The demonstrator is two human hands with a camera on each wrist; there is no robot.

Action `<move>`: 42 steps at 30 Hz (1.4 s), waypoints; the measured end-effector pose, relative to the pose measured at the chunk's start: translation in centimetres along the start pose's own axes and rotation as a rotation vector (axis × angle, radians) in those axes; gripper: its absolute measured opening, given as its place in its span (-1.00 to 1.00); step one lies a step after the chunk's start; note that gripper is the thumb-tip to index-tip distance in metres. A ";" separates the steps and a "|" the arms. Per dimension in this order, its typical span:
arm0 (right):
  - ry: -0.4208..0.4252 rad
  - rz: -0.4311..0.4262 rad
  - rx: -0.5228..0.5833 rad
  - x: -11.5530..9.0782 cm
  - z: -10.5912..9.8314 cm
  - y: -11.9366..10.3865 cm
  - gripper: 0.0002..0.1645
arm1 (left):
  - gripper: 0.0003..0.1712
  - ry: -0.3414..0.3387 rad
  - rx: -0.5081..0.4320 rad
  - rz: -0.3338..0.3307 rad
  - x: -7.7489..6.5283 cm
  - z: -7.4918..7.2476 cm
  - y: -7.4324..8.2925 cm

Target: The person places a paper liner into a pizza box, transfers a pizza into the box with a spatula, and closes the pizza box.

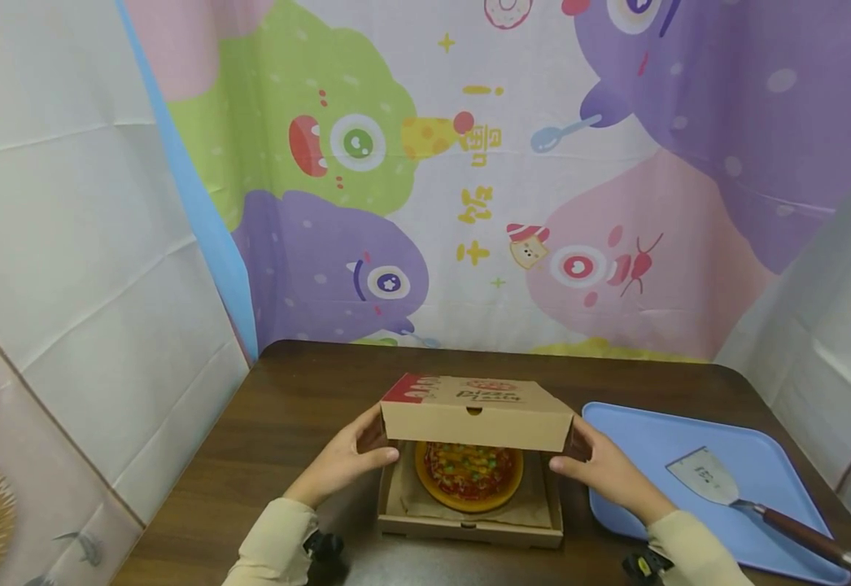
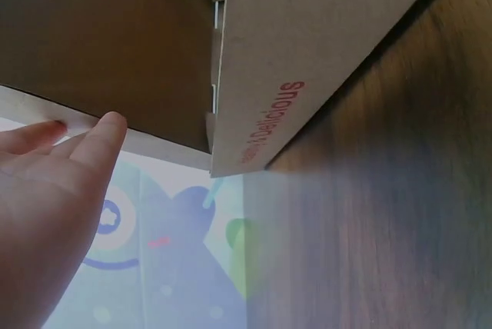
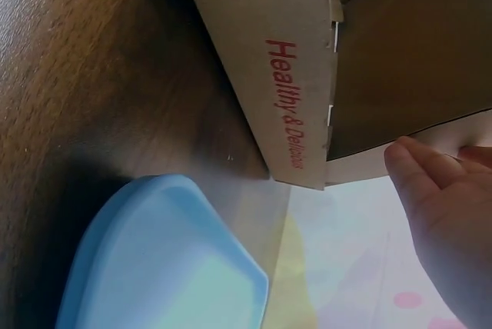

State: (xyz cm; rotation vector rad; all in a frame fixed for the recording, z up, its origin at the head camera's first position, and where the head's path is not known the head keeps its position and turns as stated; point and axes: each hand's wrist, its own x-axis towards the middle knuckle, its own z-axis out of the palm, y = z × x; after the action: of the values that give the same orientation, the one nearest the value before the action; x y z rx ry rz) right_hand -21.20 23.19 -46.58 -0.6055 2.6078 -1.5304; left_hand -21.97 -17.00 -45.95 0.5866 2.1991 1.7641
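A brown cardboard pizza box (image 1: 469, 533) stands on the table with its lid (image 1: 477, 423) partly raised and tilted. Inside it a round pizza (image 1: 469, 474) with red sauce and green bits lies on brown paper. My left hand (image 1: 341, 460) holds the lid's left side, the thumb near its lower front corner. On the opposite side my right hand (image 1: 612, 472) holds the lid in the same way. Both wrist views show fingertips at the lid's side flap (image 2: 165, 148), beside the dark underside. Some fingers are hidden behind the lid in the head view.
To the right is a light blue tray (image 1: 660, 439), with a metal spatula (image 1: 707, 478) with a dark handle lying across it. The dark wooden table (image 1: 308, 374) ends at a cartoon-printed curtain (image 1: 469, 309). White cloth panels (image 1: 52, 203) hang at both sides.
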 end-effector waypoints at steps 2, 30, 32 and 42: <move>-0.004 -0.008 0.016 -0.1 0.0 -0.1 0.02 | 0.03 -0.002 -0.011 -0.007 -0.1 0.0 0.1; 0.038 0.028 0.004 0.3 -0.3 -2.7 -0.23 | -0.26 0.280 0.033 -0.012 0.1 2.4 1.9; 0.045 0.020 -0.006 0.2 -0.3 -2.5 -0.23 | -0.26 0.269 0.019 -0.008 0.0 2.4 1.8; -0.013 0.040 0.088 -0.8 -0.1 -1.6 -0.12 | -0.20 0.206 0.030 -0.036 -0.8 2.3 0.7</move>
State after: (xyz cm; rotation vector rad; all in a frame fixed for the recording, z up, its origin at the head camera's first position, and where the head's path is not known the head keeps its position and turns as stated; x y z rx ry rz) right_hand -20.02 22.83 -45.31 -0.5507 2.5119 -1.6131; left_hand -20.14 -15.25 -45.79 0.3837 2.3584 1.8505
